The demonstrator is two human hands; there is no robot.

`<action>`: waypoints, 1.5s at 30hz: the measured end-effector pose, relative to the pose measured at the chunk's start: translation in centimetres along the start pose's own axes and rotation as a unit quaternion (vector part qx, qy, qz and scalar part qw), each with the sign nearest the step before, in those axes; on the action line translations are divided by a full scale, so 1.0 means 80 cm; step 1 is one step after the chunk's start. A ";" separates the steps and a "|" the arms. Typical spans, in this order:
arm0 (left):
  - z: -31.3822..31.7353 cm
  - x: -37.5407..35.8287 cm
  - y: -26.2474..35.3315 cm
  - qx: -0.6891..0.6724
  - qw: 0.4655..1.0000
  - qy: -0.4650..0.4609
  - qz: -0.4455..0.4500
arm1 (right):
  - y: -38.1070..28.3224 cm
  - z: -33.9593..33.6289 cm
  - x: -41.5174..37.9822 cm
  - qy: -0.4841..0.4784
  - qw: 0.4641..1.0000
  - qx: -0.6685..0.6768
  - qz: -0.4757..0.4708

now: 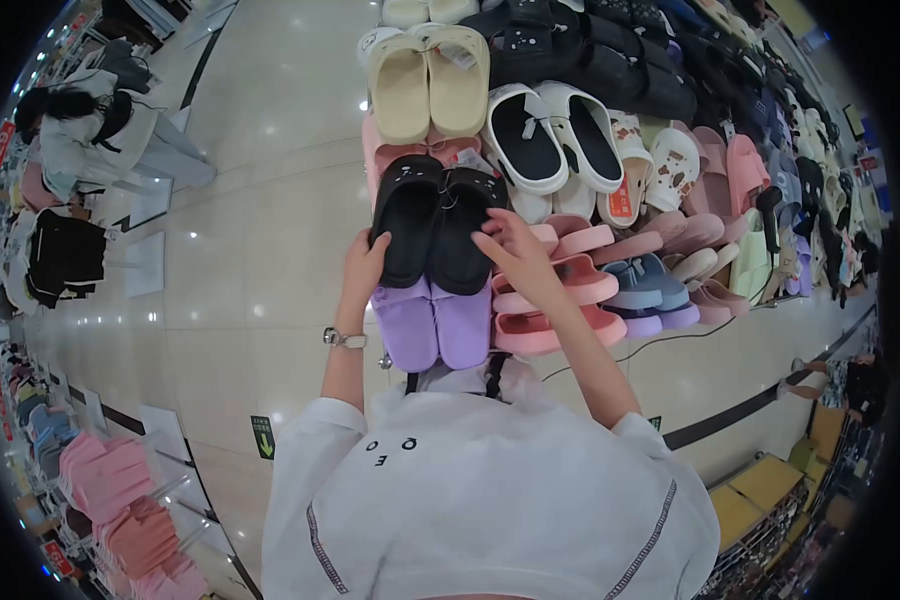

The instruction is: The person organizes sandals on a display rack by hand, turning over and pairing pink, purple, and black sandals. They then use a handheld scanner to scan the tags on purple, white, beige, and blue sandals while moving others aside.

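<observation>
A pair of black slippers [410, 235] lies side by side over purple slippers [438, 325], toes pointing away from me. My left hand [367, 258] grips the left slipper's outer edge, thumb at the side and the other fingers hidden beneath. At the right slipper's outer edge is my right hand [513, 245], its fingers apart and curved toward the strap. Behind the black pair are pink slippers [382, 150], partly covered, and a cream pair [430, 85] farther back.
White clogs [525, 140] with black insoles stand right of the cream pair. Stacked pink slippers [560, 325] and blue slippers [645, 285] sit beside my right forearm. Clothing racks [100, 475] line the left. A person [100, 125] is at the upper left, another [850, 385] at the right.
</observation>
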State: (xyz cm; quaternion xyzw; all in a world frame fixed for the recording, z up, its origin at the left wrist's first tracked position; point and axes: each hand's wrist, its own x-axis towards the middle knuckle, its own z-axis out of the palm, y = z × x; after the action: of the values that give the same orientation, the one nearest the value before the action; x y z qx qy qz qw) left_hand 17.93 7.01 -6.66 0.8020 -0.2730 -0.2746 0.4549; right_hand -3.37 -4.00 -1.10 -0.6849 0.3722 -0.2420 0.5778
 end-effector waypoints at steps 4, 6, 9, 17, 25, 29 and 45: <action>0.009 -0.017 0.007 0.027 0.999 -0.018 0.029 | 0.033 0.051 0.066 0.006 0.944 -0.322 0.067; 0.010 -0.029 0.003 0.002 0.998 -0.027 0.065 | 0.044 0.065 0.087 0.042 0.948 -0.297 0.105; 0.005 -0.054 0.013 -0.039 0.992 -0.047 0.112 | 0.050 0.074 0.101 0.098 0.969 -0.216 0.075; -0.024 -0.108 0.019 -0.033 0.959 -0.162 0.230 | 0.035 0.055 0.067 0.061 0.994 0.078 0.041; -0.004 -0.109 0.009 0.167 0.941 -0.098 0.277 | 0.068 0.019 0.008 0.135 0.948 0.240 0.159; -0.002 -0.095 0.028 0.264 0.898 -0.020 0.351 | 0.067 0.007 -0.004 0.177 0.936 0.279 0.121; 0.025 -0.149 -0.023 0.232 0.932 -0.213 0.177 | 0.022 -0.098 -0.092 0.372 0.832 0.404 -0.077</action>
State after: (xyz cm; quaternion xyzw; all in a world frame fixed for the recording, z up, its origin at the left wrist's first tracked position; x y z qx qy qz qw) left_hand 8.59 14.86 -6.86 0.7463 -0.5575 -0.2830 0.2284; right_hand -14.23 -3.06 -0.43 -0.2748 0.3744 -0.6507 0.6007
